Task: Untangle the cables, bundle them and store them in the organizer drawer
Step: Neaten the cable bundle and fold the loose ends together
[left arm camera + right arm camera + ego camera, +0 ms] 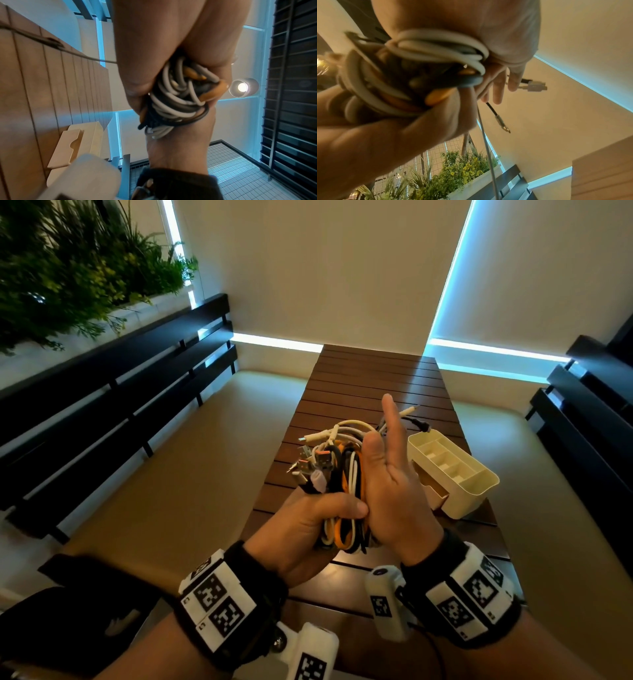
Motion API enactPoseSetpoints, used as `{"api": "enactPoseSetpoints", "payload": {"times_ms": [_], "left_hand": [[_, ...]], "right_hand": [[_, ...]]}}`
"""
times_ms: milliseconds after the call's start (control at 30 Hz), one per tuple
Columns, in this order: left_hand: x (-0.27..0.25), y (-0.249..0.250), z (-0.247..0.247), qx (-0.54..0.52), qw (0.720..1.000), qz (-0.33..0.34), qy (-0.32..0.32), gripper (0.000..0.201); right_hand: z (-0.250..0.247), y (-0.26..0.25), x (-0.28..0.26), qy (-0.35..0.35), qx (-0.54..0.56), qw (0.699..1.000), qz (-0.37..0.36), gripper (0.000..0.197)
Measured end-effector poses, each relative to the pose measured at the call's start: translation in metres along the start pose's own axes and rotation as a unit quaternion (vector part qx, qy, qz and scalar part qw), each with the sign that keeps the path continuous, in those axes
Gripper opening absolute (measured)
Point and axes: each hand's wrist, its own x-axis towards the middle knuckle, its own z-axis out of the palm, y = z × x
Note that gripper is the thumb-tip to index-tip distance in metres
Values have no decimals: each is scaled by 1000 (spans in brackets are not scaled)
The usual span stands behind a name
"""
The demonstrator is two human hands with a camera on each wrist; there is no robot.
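A bundle of white, orange and black cables (342, 474) is held up above the slatted wooden table (376, 378). My left hand (308, 522) grips the lower part of the bundle, thumb across the front. My right hand (394, 474) lies flat against the bundle's right side with its fingers straight. Several plug ends stick out at the upper left. In the left wrist view the coiled cables (178, 97) sit between both palms. The right wrist view shows the coils (419, 67) with a white plug (532, 86) and a black jack (501, 123) hanging past my fingers.
A cream organizer (479, 474) with several top compartments stands on the table just right of my hands, its lower drawer (435, 494) pulled partly out. Dark slatted benches flank the table. A planter with greenery (68, 268) is at the far left.
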Motion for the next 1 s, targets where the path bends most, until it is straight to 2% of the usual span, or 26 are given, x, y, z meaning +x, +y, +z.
{"api": "enactPoseSetpoints", "payload": {"times_ms": [100,233,333,433,600,733,767,833,900,1000], "left_hand": [[-1,2,3,34,999,28,3,35],[-1,3,7,51,997,53,-1,35],[0,1,7,47,997,58,14,33],[0,-3,6,27,998,56,28,31],[-1,6,-1,-4,996,40,75,43],[-2,14,-8,-11,993,32,113,56],[-2,15,-9,-12,992,30,120,58],[-2,15,-11,-13,991,31,130,58],[-2,16,-12,-12,991,29,127,57],[-1,17,-12,-9,993,27,111,53]], "right_hand": [[1,6,2,-11,-20,999,-32,73],[1,14,5,-29,-40,998,-46,65],[-3,5,3,-43,-55,998,-2,65],[-7,-4,-1,-73,-67,994,55,76],[-11,-7,-8,-72,-64,993,68,78],[-11,8,-9,-28,-78,996,11,84],[-10,12,-8,-7,-80,997,-8,80],[-9,15,-7,19,-84,996,-34,55],[-9,13,-7,15,-62,997,-43,31],[-10,9,-7,7,-60,995,-75,26]]}}
